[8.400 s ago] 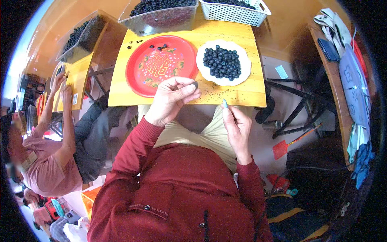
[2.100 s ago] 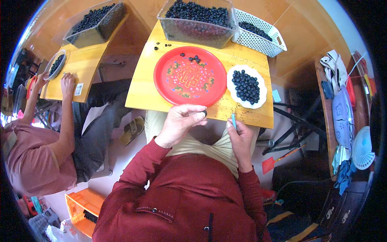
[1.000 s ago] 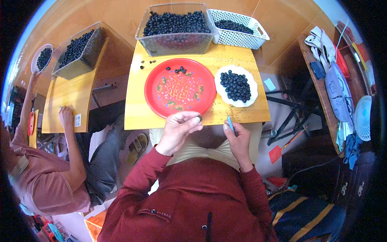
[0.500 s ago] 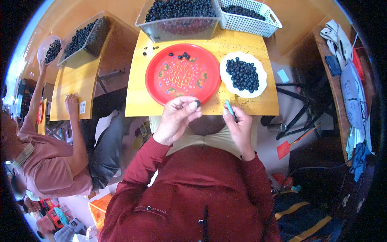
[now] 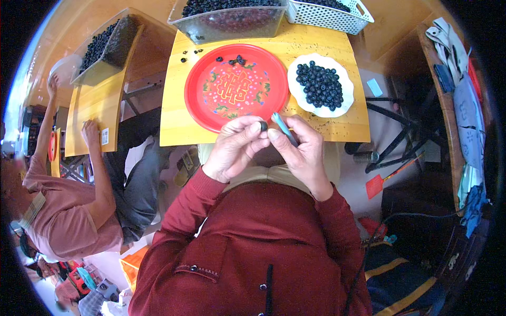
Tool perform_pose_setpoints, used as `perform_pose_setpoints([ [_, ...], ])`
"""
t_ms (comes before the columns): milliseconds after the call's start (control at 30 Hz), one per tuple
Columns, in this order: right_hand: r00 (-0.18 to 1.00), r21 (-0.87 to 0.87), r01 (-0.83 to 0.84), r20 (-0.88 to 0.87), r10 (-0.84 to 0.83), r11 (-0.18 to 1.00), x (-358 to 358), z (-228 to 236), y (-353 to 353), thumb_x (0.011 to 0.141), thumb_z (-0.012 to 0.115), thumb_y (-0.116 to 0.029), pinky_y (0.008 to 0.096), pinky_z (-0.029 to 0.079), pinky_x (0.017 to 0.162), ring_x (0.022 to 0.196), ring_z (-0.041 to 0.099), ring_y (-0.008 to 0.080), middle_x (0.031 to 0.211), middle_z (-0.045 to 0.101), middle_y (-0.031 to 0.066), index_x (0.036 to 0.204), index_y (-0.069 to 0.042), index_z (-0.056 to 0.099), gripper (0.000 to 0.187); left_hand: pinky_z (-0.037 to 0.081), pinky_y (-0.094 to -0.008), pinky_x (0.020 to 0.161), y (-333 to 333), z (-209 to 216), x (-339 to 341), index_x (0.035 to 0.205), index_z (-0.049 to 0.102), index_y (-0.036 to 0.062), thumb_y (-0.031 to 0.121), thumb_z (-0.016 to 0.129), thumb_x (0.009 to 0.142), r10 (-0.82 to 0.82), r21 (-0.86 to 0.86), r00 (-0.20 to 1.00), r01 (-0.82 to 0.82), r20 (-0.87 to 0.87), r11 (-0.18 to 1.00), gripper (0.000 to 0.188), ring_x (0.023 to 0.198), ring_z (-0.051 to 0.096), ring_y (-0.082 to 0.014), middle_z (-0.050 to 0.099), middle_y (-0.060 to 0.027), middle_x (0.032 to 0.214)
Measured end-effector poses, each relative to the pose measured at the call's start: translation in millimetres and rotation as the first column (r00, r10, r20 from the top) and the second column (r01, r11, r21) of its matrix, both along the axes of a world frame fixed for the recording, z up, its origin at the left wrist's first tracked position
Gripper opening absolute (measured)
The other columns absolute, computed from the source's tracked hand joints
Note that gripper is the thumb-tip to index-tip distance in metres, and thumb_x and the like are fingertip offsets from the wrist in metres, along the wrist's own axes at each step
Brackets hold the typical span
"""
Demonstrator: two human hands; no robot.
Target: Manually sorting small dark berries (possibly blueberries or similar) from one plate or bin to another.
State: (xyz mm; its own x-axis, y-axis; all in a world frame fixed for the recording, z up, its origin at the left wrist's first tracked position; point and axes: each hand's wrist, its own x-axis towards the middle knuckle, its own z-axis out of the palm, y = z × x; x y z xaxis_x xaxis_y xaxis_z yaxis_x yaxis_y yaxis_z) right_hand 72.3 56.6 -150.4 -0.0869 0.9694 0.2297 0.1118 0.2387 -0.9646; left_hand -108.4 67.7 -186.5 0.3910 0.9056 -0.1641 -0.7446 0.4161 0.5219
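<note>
Between the thumb and fingers of my left hand (image 5: 232, 150) is a small dark round berry-like piece (image 5: 263, 126). My right hand (image 5: 303, 158) is closed around a slim teal tool (image 5: 283, 129), its tip pointing up beside the dark piece; its exact kind is unclear. Both hands are close together above the table's near edge. Beyond them lies a red round tray (image 5: 194, 100) with a gold and floral pattern and several dark pieces near its far rim. To its right a white scalloped plate (image 5: 345, 102) carries a heap of the same round pieces.
Clear bins (image 5: 226, 29) and a white perforated basket (image 5: 337, 22) of dark pieces line the far side of the yellow table (image 5: 174, 126). At the left, a co-worker (image 5: 74, 210) sits by another table with a similar bin. A red fly swatter (image 5: 375, 185) is at right.
My right hand has come left and up with the teal tool, meeting my left hand, which still holds the dark piece. The view has shifted slightly. The co-worker's raised bowl now overlaps the bin's side.
</note>
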Motion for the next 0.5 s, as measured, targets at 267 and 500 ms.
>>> perform_pose_setpoints([
  [267, 0.96, -0.145, -0.118, -0.271, 0.075, 0.982, -2, -4, 6, 0.091, 0.072, -0.018, 0.0244, 0.046, 0.068, 0.08, 0.058, 0.0063, 0.086, 0.064, 0.0016, 0.105, 0.001, 0.069, 0.024, 0.059, -0.0332, 0.082, 3, 5, 3, 0.11, 0.066, 0.0028, 0.008, 0.064, 0.095, -0.078, 0.089, 0.996, 0.075, 0.031, 0.993, 0.015, 0.092, 0.068, -0.0167, 0.07, -0.0082, 0.099],
  [500, 0.998, -0.12, -0.049, -0.038, 0.044, 0.992, 11, -7, 0, 0.094, 0.069, -0.018, 0.0258, 0.048, 0.068, 0.08, 0.062, 0.0094, 0.087, 0.066, 0.0053, 0.107, 0.003, 0.068, 0.024, 0.059, -0.0322, 0.081, 0, 7, 7, 0.11, 0.065, 0.0026, 0.008, 0.064, 0.096, -0.04, 0.074, 0.998, 0.037, 0.042, 0.997, 0.015, 0.089, 0.066, -0.0157, 0.068, -0.0075, 0.097],
])
